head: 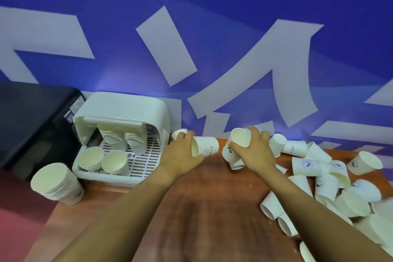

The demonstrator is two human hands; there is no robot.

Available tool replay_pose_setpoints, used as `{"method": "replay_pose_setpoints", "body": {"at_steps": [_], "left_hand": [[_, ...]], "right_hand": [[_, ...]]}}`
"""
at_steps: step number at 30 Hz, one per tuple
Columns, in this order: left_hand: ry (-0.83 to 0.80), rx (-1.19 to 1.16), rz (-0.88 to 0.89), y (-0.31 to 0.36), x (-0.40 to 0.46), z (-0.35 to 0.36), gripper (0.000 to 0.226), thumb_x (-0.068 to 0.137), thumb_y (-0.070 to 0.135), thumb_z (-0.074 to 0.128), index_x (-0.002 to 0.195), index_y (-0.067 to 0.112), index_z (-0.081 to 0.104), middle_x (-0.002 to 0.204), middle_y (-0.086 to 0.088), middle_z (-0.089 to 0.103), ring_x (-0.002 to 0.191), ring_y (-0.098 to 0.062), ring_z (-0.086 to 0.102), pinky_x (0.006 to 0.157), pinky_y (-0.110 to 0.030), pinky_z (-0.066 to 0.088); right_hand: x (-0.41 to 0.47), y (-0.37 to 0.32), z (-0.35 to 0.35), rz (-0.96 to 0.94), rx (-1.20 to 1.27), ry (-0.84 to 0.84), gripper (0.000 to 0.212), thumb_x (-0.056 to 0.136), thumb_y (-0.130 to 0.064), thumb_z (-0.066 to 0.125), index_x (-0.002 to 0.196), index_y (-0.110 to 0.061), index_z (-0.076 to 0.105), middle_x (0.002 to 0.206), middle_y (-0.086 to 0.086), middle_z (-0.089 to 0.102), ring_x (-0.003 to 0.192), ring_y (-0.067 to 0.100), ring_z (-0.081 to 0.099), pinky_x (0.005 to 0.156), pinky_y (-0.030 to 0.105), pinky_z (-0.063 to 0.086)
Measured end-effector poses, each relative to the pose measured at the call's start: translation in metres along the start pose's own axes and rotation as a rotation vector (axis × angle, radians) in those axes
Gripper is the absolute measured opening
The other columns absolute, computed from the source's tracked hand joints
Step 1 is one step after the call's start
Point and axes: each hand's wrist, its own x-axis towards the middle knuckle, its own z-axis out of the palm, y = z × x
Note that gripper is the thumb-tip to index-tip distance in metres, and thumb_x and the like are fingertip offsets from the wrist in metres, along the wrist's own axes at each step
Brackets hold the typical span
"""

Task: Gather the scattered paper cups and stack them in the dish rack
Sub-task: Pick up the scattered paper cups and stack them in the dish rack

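One dish rack (119,134) stands on the surface (202,208), and I'll count from it. Inside the dish rack are four stacks of paper cups: two leaning stacks (123,140) at the back and two upright stacks (102,160) at the front. One more stack (57,183) stands just left of the dish rack, outside it. To its right, two hands each hold cups: the left hand (180,155) one cup (205,147), the right hand (255,151) a short stack (236,147). Farther right lies one loose heap of cups (331,185), roughly twenty; some overlap, so I cannot count them exactly.
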Motion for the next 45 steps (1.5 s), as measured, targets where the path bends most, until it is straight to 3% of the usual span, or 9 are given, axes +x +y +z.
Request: {"method": "replay_pose_setpoints", "body": {"at_steps": [6, 14, 24, 30, 35, 42, 45], "left_hand": [[-0.012, -0.077, 0.013, -0.025, -0.036, -0.029, 0.073, 0.085, 0.046, 0.06, 0.146, 0.028, 0.024, 0.142, -0.001, 0.036, 0.12, -0.025, 0.051, 0.091, -0.036, 0.046], [-0.021, -0.063, 0.11, -0.075, -0.062, -0.078, 0.07, 0.085, 0.044, 0.06, 0.145, 0.029, 0.028, 0.144, 0.004, 0.039, 0.127, -0.019, 0.044, 0.097, -0.034, 0.043], [0.019, -0.054, 0.135, -0.152, -0.074, -0.129, 0.063, 0.083, 0.048, 0.06, 0.139, 0.03, 0.037, 0.138, 0.005, 0.049, 0.123, -0.019, 0.048, 0.091, -0.033, 0.045], [0.063, -0.05, 0.011, -0.2, -0.078, -0.151, 0.054, 0.081, 0.047, 0.061, 0.129, 0.033, 0.043, 0.13, 0.005, 0.052, 0.114, -0.023, 0.053, 0.085, -0.036, 0.047], [0.065, -0.005, -0.05, -0.236, -0.074, -0.164, 0.063, 0.081, 0.047, 0.062, 0.137, 0.029, 0.04, 0.138, 0.004, 0.046, 0.121, -0.026, 0.048, 0.087, -0.039, 0.046], [0.081, -0.055, -0.092, -0.255, -0.061, -0.167, 0.066, 0.083, 0.041, 0.065, 0.14, 0.027, 0.037, 0.143, 0.002, 0.042, 0.123, -0.026, 0.045, 0.089, -0.038, 0.044], [0.06, -0.066, -0.091, -0.259, -0.056, -0.164, 0.066, 0.082, 0.04, 0.065, 0.141, 0.027, 0.037, 0.144, 0.003, 0.042, 0.124, -0.025, 0.045, 0.091, -0.037, 0.045]], "right_hand": [[-0.036, -0.023, 0.012, -0.047, -0.005, -0.04, 0.081, 0.079, -0.045, 0.066, 0.146, -0.032, 0.023, 0.143, 0.003, 0.034, 0.124, 0.027, 0.047, 0.091, 0.043, 0.048], [-0.076, -0.076, 0.034, -0.066, 0.047, -0.058, 0.082, 0.078, -0.039, 0.066, 0.146, -0.032, 0.022, 0.145, 0.0, 0.035, 0.129, 0.022, 0.042, 0.096, 0.04, 0.043], [-0.116, -0.145, 0.088, -0.083, 0.031, -0.033, 0.078, 0.075, -0.042, 0.063, 0.143, -0.036, 0.025, 0.141, -0.003, 0.042, 0.126, 0.021, 0.043, 0.094, 0.037, 0.044], [-0.136, -0.173, 0.124, -0.085, 0.018, -0.045, 0.075, 0.076, -0.04, 0.063, 0.143, -0.034, 0.029, 0.136, -0.002, 0.042, 0.123, 0.022, 0.044, 0.094, 0.037, 0.045], [-0.14, -0.198, 0.143, -0.096, 0.01, -0.055, 0.076, 0.076, -0.037, 0.066, 0.143, -0.031, 0.031, 0.142, 0.0, 0.035, 0.126, 0.024, 0.041, 0.097, 0.034, 0.043], [-0.13, -0.227, 0.161, -0.202, 0.058, -0.12, 0.077, 0.073, -0.034, 0.074, 0.138, -0.029, 0.035, 0.131, -0.001, 0.034, 0.117, 0.019, 0.047, 0.09, 0.027, 0.042], [-0.121, -0.233, 0.172, -0.217, 0.071, -0.148, 0.08, 0.072, -0.037, 0.075, 0.14, -0.03, 0.033, 0.133, -0.002, 0.033, 0.12, 0.018, 0.045, 0.096, 0.029, 0.042]]}}
